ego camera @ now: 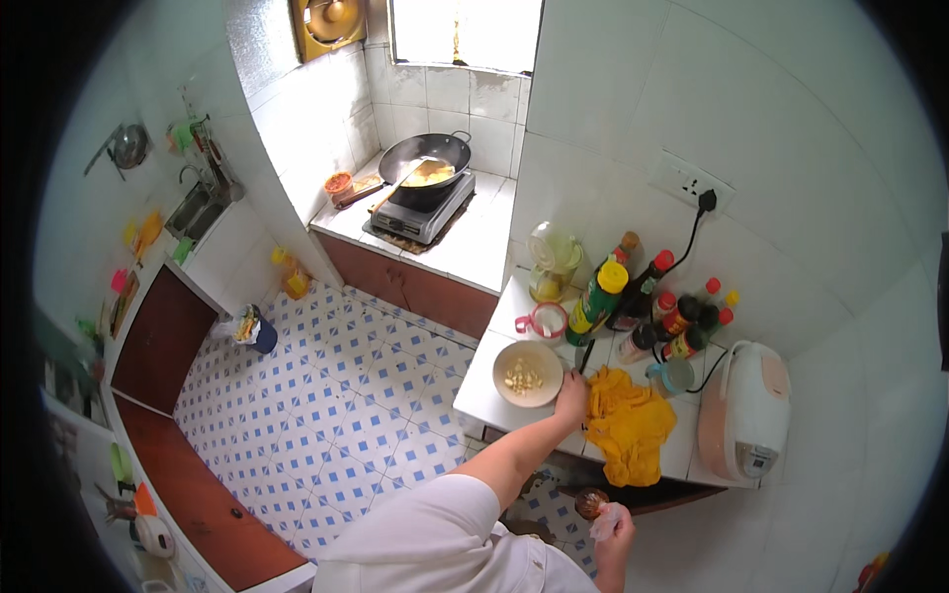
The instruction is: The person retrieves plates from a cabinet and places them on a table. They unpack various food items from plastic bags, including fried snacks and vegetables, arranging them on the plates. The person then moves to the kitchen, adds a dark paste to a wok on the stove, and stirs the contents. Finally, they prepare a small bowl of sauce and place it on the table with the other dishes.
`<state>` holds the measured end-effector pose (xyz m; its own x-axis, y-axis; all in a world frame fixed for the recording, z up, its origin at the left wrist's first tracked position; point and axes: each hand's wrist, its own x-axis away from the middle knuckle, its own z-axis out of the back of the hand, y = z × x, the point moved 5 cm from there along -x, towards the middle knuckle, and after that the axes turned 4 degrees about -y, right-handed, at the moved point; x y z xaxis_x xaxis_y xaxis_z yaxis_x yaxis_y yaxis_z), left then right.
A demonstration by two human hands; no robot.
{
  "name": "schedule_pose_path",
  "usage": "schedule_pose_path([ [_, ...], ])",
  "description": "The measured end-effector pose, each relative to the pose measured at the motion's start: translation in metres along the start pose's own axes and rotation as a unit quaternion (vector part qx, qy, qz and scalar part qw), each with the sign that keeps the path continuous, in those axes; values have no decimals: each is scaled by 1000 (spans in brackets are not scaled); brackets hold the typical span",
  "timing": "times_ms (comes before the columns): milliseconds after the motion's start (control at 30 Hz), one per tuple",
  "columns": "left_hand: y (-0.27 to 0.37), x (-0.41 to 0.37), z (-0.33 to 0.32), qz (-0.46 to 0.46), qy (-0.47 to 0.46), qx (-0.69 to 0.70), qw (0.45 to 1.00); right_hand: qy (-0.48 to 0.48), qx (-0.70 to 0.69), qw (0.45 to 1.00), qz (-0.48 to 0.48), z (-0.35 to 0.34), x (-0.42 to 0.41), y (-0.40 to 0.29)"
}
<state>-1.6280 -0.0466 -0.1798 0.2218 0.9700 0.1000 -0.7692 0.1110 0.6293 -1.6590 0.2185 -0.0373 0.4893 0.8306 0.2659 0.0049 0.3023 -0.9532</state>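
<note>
My left hand (571,401) reaches over the white-tiled counter (511,426). It rests against the right side of a cream bowl (501,357) with pale chopped pieces inside; whether the fingers grip the rim is unclear. Just beyond the fingertips lies a thin black handle (586,357). A crumpled yellow-orange cloth (630,426) is spread right of that hand. Lower down, off the counter's front edge, my right hand (617,535) grips the gathered neck of a clear plastic bag (592,505) with brown contents. An open brown drawer (667,498) sits behind the bag.
Sauce bottles (599,300), a red-handled cup (547,321), a glass jar (554,268) and a rice cooker (745,411) crowd the counter. Across the corner, a wok (425,159) with food and a spatula stands on a portable stove (422,215). A bin (261,333) stands on the floor.
</note>
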Motion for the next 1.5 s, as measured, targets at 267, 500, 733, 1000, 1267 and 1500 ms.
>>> schedule_pose_path([
  [267, 9, 7, 18, -78, 65, 36, 994, -82, 77, 993, 38, -28, -62, -37],
  [500, 15, 108, 156, -173, -73, 332, 924, -223, 97, 962, 128, -57, -90, -56],
  [733, -41, 152, 244, -183, 29, 253, 950, -423, 85, 882, 191, -163, -80, -100],
  [1000, -130, 154, 337, -109, 168, 244, 949, -508, -45, 860, 9, -314, -65, -134],
  [1267, -242, 146, 442, -77, 226, 146, 960, -436, 101, 863, 234, -469, -52, -158],
  [1500, -305, 128, 521, -89, 294, 49, 951, -433, 91, 865, 236, -559, -57, -186],
])
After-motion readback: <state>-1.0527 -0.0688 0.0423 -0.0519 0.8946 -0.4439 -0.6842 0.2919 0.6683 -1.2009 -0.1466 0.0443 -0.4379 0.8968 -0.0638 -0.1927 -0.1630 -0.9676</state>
